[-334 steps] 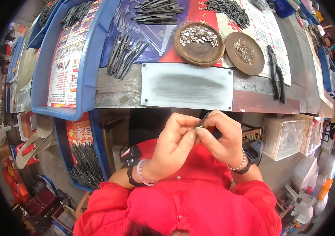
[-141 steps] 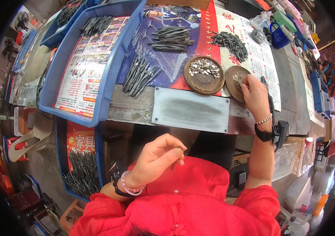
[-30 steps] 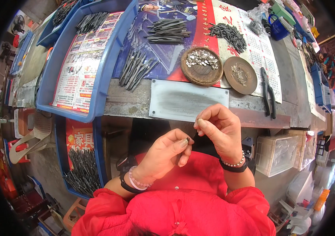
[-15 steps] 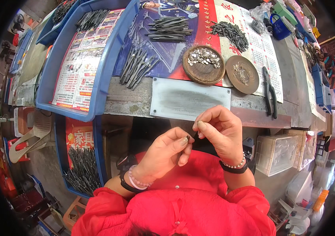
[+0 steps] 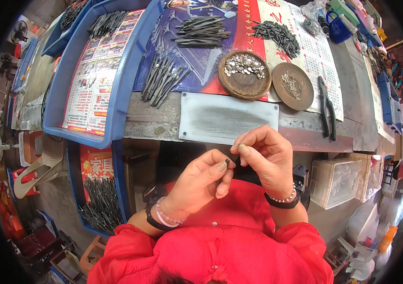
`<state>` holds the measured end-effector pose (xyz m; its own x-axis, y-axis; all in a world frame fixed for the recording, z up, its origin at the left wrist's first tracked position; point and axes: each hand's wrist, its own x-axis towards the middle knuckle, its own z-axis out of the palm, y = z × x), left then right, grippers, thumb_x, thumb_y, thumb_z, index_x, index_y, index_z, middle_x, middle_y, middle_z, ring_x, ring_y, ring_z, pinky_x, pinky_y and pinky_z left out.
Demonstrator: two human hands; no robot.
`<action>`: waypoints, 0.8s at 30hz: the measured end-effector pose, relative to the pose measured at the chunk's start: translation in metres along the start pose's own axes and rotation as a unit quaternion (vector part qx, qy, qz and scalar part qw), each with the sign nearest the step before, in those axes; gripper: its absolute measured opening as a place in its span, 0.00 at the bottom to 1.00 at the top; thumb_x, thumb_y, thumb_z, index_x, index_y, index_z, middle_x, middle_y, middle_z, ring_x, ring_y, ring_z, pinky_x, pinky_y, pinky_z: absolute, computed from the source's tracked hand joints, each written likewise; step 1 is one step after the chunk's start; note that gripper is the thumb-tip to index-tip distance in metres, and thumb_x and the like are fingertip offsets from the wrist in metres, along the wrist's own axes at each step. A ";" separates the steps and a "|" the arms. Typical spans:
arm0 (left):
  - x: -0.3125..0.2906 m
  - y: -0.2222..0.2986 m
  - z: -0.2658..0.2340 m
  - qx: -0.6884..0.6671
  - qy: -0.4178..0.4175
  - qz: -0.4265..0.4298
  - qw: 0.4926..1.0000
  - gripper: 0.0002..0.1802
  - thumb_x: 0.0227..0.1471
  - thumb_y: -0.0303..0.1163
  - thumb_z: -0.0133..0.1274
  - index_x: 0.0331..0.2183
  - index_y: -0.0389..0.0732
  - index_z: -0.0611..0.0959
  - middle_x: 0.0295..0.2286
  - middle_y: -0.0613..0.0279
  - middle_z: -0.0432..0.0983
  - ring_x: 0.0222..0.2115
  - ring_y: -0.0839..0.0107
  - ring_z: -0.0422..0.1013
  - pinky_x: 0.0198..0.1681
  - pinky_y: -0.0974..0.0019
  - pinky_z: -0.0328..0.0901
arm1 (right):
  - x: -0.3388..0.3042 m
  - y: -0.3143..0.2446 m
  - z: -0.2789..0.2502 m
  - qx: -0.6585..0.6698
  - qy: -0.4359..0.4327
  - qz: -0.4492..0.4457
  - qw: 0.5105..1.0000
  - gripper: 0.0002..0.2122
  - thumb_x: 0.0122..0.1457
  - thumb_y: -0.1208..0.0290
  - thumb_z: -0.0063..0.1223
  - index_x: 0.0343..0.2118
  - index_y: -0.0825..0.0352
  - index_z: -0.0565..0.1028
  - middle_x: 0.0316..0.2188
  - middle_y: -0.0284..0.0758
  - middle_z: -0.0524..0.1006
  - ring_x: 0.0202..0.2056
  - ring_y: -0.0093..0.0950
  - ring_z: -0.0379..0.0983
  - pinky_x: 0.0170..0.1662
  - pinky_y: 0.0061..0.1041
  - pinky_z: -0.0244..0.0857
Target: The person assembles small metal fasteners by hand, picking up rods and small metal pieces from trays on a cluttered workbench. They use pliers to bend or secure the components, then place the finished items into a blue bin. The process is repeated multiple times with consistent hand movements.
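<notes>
Above my lap, just off the bench edge, my two hands meet almost fingertip to fingertip. My left hand [image 5: 204,176] is closed in a pinch; a tiny dark tip shows at its thumb and forefinger, too small to name. My right hand [image 5: 268,161] is pinched too, and whatever lies in its fingertips is hidden. Right beyond them lies a pale metal plate [image 5: 227,106] with a grey smear. Behind it stand a round wooden dish [image 5: 244,90] of small shiny discs and a shallow brown dish [image 5: 301,102] of tiny pins. Long-handled pliers [image 5: 325,111] rest to the right.
Dark metal strips lie in several piles on the bench, one fanned pile [image 5: 163,80] nearest. A large blue tray [image 5: 118,102] stands left, with a lower blue tray [image 5: 74,189] holding more strips. Below right is a whitish plastic crate [image 5: 336,182].
Both hands keep their pinch and have barely moved; the left fingertips sit slightly higher. The whole view has shifted a little.
</notes>
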<state>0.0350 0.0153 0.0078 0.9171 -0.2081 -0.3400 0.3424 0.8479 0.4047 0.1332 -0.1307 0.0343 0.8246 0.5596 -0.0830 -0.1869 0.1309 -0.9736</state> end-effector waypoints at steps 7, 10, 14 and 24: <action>0.003 0.000 0.001 -0.011 -0.010 -0.004 1.000 0.08 0.61 0.35 0.48 0.37 0.40 0.73 0.24 0.64 0.69 0.19 0.77 0.62 0.22 0.73 0.59 | 0.000 0.003 0.000 0.023 -0.003 0.004 1.000 0.03 0.58 0.80 0.53 0.32 0.71 0.71 0.32 0.39 0.77 0.25 0.15 0.66 0.28 0.14 0.63; 0.005 0.000 0.001 -0.019 -0.008 -0.008 1.000 0.08 0.61 0.35 0.48 0.36 0.41 0.73 0.25 0.64 0.69 0.19 0.77 0.62 0.22 0.73 0.59 | 0.000 0.003 0.000 0.026 0.001 0.008 1.000 0.03 0.58 0.80 0.53 0.32 0.71 0.71 0.32 0.39 0.77 0.25 0.15 0.66 0.28 0.14 0.63; 0.006 0.000 0.001 -0.024 -0.017 -0.007 1.000 0.08 0.61 0.35 0.48 0.37 0.41 0.73 0.25 0.64 0.69 0.19 0.78 0.62 0.22 0.74 0.59 | 0.000 0.005 -0.001 0.025 0.003 -0.005 1.000 0.03 0.57 0.80 0.53 0.32 0.71 0.71 0.32 0.39 0.77 0.25 0.15 0.66 0.28 0.14 0.62; 0.006 0.001 -0.003 -0.069 -0.047 -0.011 0.996 0.08 0.61 0.34 0.47 0.37 0.39 0.73 0.27 0.62 0.71 0.22 0.77 0.66 0.24 0.74 0.61 | -0.001 0.007 0.001 0.026 -0.018 -0.013 0.999 0.03 0.56 0.81 0.54 0.31 0.72 0.72 0.36 0.38 0.72 0.29 0.19 0.70 0.32 0.16 0.65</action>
<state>0.0403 0.0168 0.0036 0.9268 -0.2666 -0.2646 0.3375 0.9003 0.2750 0.1306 -0.1292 0.0276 0.8095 0.5850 -0.0487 -0.1936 0.1878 -0.9629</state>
